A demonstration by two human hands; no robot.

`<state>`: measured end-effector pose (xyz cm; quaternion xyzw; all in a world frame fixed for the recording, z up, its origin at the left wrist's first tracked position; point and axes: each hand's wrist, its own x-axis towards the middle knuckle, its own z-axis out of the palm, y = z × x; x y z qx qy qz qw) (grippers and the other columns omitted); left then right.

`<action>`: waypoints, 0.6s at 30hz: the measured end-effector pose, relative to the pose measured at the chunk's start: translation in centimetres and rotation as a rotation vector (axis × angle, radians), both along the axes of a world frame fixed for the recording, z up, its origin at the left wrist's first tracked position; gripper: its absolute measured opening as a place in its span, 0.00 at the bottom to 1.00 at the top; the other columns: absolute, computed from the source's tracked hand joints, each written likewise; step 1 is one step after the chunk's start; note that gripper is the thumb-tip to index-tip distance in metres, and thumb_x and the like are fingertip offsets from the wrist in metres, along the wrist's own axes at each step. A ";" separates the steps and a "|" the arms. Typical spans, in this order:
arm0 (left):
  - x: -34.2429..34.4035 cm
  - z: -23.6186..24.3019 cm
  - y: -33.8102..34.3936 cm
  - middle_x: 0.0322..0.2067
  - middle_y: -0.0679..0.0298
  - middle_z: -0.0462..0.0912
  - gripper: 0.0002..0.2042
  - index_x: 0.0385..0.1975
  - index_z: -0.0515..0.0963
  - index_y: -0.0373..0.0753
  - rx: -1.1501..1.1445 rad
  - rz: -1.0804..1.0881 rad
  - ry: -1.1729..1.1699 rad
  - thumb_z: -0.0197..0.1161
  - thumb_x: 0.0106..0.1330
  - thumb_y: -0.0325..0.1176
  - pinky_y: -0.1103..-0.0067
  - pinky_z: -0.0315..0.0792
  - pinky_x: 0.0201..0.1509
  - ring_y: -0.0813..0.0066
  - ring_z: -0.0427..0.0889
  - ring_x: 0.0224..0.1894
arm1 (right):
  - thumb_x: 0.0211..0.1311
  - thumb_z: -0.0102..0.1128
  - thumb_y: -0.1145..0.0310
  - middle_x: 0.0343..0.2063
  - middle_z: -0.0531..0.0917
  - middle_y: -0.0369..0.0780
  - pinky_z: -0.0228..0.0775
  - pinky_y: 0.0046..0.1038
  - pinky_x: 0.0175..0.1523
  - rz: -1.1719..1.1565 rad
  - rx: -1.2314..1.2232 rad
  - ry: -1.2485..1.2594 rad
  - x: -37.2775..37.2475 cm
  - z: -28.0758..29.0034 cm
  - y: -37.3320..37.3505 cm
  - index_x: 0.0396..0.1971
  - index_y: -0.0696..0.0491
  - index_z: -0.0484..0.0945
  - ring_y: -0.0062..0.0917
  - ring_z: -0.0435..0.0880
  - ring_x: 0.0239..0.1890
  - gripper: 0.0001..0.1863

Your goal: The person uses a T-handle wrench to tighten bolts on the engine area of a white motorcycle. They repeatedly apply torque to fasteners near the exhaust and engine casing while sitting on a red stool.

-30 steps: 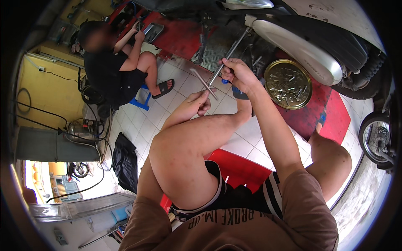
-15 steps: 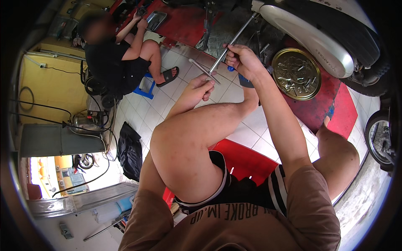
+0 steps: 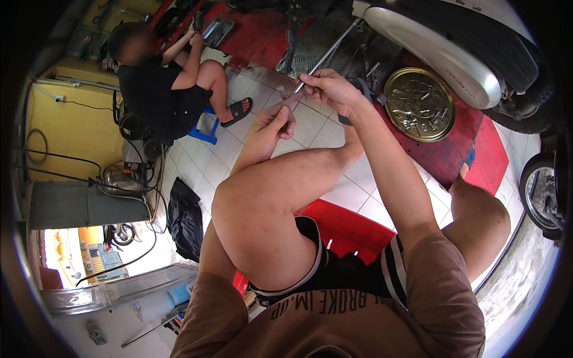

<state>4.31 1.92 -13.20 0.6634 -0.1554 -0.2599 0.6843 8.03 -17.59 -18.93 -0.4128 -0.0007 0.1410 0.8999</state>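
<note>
A long steel T-handled wrench (image 3: 332, 51) runs diagonally from my hands to the underside of the silver scooter body (image 3: 436, 56). My left hand (image 3: 276, 122) grips the handle end, where the crossbar looks motion-blurred. My right hand (image 3: 327, 90) is closed round the shaft just above it, thumb along the steel. The shaft's far end meets a fitting on the scooter, too small to make out. Right of my right hand, a round gold metal tray (image 3: 419, 73) holds several small metal parts and rests on a red worn platform (image 3: 486, 158).
Another person (image 3: 149, 89) in black sits on a blue stool (image 3: 203, 128) at upper left, near a steel tray (image 3: 218, 33). Hoses and a compressor (image 3: 116, 176) line the left wall. A black cloth (image 3: 182, 218) lies on the tiles. A motorcycle wheel (image 3: 540, 191) stands far right.
My right hand has moved left and down along the shaft, closer to the crossbar. The crossbar has changed angle and blurred, with my left hand still on the handle end.
</note>
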 end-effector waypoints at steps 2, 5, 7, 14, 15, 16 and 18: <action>-0.1 0.5 0.0 0.20 0.71 0.66 0.22 0.59 0.65 0.31 -0.039 0.105 0.001 0.46 0.74 0.42 0.86 0.58 0.27 0.83 0.60 0.21 | 0.64 0.58 0.67 0.20 0.74 0.32 0.60 0.15 0.25 0.013 0.008 -0.007 -0.3 0.3 0.1 0.32 0.59 0.77 0.12 0.66 0.20 0.09; -0.2 0.5 -0.1 0.21 0.70 0.64 0.25 0.60 0.63 0.32 0.063 0.178 0.131 0.43 0.74 0.46 0.85 0.56 0.27 0.83 0.58 0.21 | 0.65 0.56 0.68 0.18 0.72 0.31 0.58 0.16 0.25 -0.002 -0.014 -0.018 -0.5 0.3 -0.1 0.33 0.60 0.78 0.12 0.64 0.19 0.09; 0.5 -0.3 0.3 0.23 0.70 0.63 0.28 0.61 0.62 0.31 0.179 0.025 0.301 0.39 0.74 0.50 0.84 0.55 0.28 0.82 0.58 0.23 | 0.65 0.55 0.68 0.18 0.71 0.31 0.57 0.16 0.24 -0.007 -0.019 -0.035 -0.5 0.2 -0.5 0.34 0.60 0.78 0.12 0.63 0.19 0.09; -0.4 0.8 -0.1 0.22 0.70 0.61 0.24 0.60 0.63 0.29 -0.151 -0.048 0.186 0.45 0.72 0.41 0.84 0.55 0.29 0.82 0.57 0.24 | 0.66 0.53 0.68 0.17 0.69 0.30 0.54 0.18 0.24 -0.019 0.002 -0.072 -0.3 0.0 -0.9 0.33 0.59 0.76 0.13 0.62 0.18 0.09; -0.7 1.1 -0.3 0.22 0.70 0.61 0.23 0.60 0.64 0.29 -0.200 0.082 0.170 0.46 0.72 0.39 0.84 0.55 0.29 0.82 0.57 0.24 | 0.66 0.53 0.68 0.17 0.68 0.30 0.53 0.18 0.23 -0.028 0.007 -0.066 -0.2 0.0 -0.8 0.32 0.58 0.75 0.14 0.62 0.18 0.09; -0.4 0.8 0.0 0.22 0.70 0.60 0.23 0.61 0.63 0.29 -0.143 0.110 0.252 0.46 0.71 0.38 0.84 0.55 0.29 0.82 0.57 0.24 | 0.67 0.52 0.68 0.17 0.68 0.30 0.54 0.19 0.24 -0.031 0.031 -0.077 -0.3 0.1 -0.8 0.34 0.59 0.74 0.14 0.62 0.18 0.09; 0.5 -0.5 0.8 0.22 0.71 0.60 0.24 0.62 0.61 0.28 -0.031 0.166 0.417 0.47 0.71 0.36 0.84 0.55 0.29 0.82 0.58 0.24 | 0.68 0.51 0.68 0.16 0.67 0.30 0.55 0.20 0.25 -0.036 0.080 -0.097 -0.5 0.3 -1.1 0.36 0.61 0.73 0.15 0.61 0.18 0.10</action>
